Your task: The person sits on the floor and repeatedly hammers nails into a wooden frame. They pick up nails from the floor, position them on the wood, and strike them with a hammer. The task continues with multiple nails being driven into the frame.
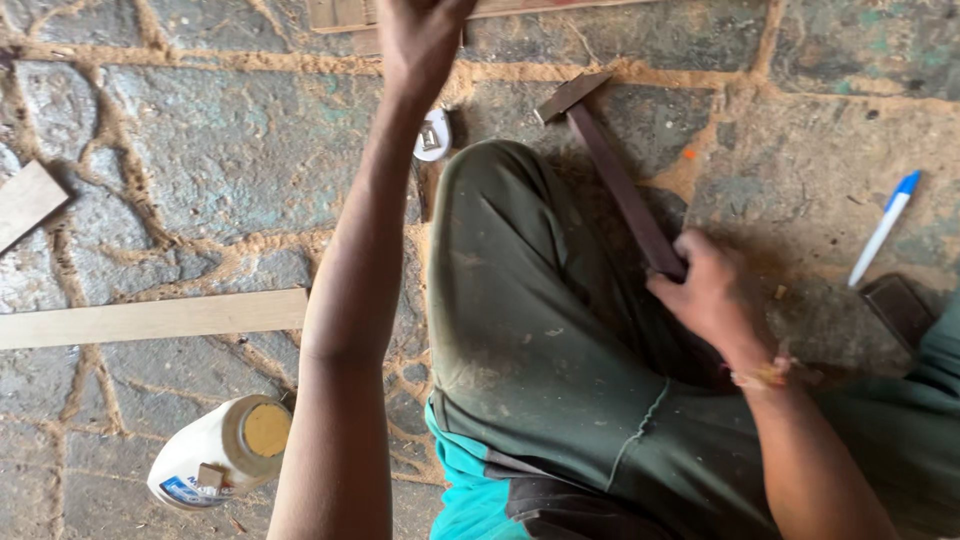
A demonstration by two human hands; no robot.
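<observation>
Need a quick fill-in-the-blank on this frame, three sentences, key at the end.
1. The right hand grips the handle of a ____.
2. The pen on the stone floor has a ____ cap.
3. The white bottle lies below the wooden ____ on the floor.
The left hand reaches toward the top edge.
Missing words: hammer; blue; strip

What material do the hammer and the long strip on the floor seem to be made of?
Hammer in the right hand: dark handle, probably wood, matte; head looks like dull grey metal. Strip: pale bare wood, flat, with straight cut edges, apparently unfinished.
</observation>
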